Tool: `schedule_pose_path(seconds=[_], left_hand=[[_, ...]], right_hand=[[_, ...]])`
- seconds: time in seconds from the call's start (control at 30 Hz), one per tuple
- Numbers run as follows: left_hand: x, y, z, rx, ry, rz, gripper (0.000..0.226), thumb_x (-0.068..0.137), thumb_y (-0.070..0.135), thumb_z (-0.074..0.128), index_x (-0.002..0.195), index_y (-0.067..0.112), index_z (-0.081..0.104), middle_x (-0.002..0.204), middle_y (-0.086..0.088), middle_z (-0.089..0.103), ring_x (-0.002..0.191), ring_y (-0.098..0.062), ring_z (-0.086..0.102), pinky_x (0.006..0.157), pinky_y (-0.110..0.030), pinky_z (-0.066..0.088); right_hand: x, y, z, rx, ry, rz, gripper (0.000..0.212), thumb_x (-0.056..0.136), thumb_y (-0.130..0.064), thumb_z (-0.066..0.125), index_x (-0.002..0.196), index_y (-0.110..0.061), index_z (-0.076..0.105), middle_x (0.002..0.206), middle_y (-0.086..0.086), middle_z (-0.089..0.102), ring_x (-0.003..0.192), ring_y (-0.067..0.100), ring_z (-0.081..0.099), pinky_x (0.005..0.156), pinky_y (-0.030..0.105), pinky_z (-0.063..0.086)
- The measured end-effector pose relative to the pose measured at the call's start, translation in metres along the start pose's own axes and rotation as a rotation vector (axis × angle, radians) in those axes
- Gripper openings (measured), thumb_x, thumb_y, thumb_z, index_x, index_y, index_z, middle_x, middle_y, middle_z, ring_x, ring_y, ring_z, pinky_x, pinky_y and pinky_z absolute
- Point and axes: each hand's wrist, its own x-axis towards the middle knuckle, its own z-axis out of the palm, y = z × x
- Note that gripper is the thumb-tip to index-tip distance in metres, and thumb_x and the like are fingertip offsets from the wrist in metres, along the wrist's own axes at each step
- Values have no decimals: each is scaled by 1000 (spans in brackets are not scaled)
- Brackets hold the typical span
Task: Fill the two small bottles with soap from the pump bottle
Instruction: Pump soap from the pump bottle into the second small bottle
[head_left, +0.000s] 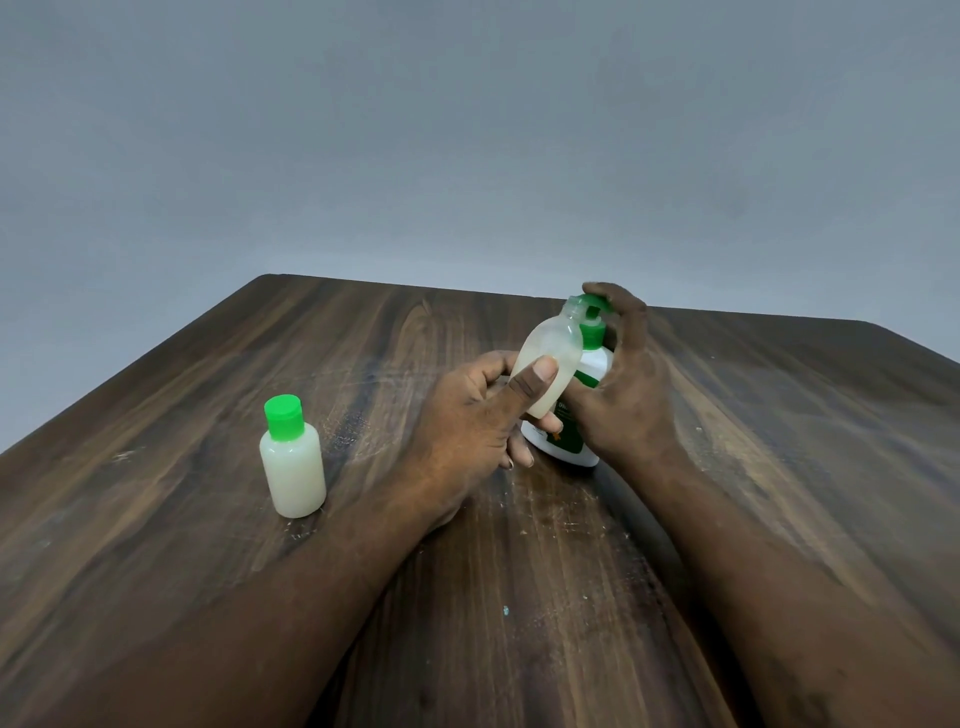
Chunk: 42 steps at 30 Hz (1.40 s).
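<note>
My left hand (470, 415) grips an uncapped small translucent bottle (551, 353), tilted so its open neck sits under the green spout of the pump bottle (592, 364). This small bottle holds pale soap in its lower part. My right hand (621, 379) wraps around the white, green-labelled pump bottle, with a finger curled over the green pump head. The pump bottle stands on the wooden table (519, 571), mostly hidden by both hands. A second small bottle (292, 462), full of whitish soap and closed with a green cap, stands upright at the left.
The dark wooden table's far edge runs just behind the pump bottle, and a plain grey wall lies beyond. My forearms cross the near half of the table. No loose cap is visible.
</note>
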Motion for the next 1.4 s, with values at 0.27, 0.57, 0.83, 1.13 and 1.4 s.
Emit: schedule_pose_path(seconds=[0.27, 0.57, 0.83, 1.13, 1.4], left_hand=[[0, 2, 1, -8, 1, 3, 40, 94, 52, 61, 115, 19, 70, 89, -9, 81, 49, -15, 60, 49, -23, 49], [0, 0, -1, 2, -2, -5, 40, 95, 50, 62, 117, 17, 70, 88, -10, 80, 48, -15, 59, 49, -23, 48], [0, 1, 2, -7, 4, -2, 41, 94, 53, 61, 117, 20, 70, 90, -8, 80, 50, -16, 60, 49, -23, 49], [-1, 0, 1, -5, 3, -3, 39, 93, 52, 62, 115, 20, 70, 88, -8, 81, 49, -16, 59, 48, -22, 48], [0, 0, 1, -10, 7, -3, 36, 98, 48, 62, 115, 18, 71, 88, -10, 80, 49, -15, 59, 48, -23, 48]], right_hand=[[-1, 2, 1, 17, -2, 0, 87, 81, -27, 89, 150, -41, 37, 127, -15, 65, 109, 7, 68, 88, 41, 61], [-1, 0, 0, 1, -7, 20, 76, 82, -32, 83, 144, -43, 40, 115, -21, 65, 105, -4, 65, 84, 35, 61], [-1, 0, 0, 28, -8, 5, 87, 81, -26, 88, 151, -39, 39, 124, -15, 66, 108, 5, 68, 86, 38, 61], [-2, -1, 0, 12, 2, 16, 80, 82, -27, 85, 145, -45, 40, 118, -18, 67, 105, 1, 68, 84, 41, 61], [-1, 0, 0, 35, -7, 17, 80, 82, -23, 86, 145, -44, 42, 117, -20, 67, 101, 1, 68, 83, 38, 61]])
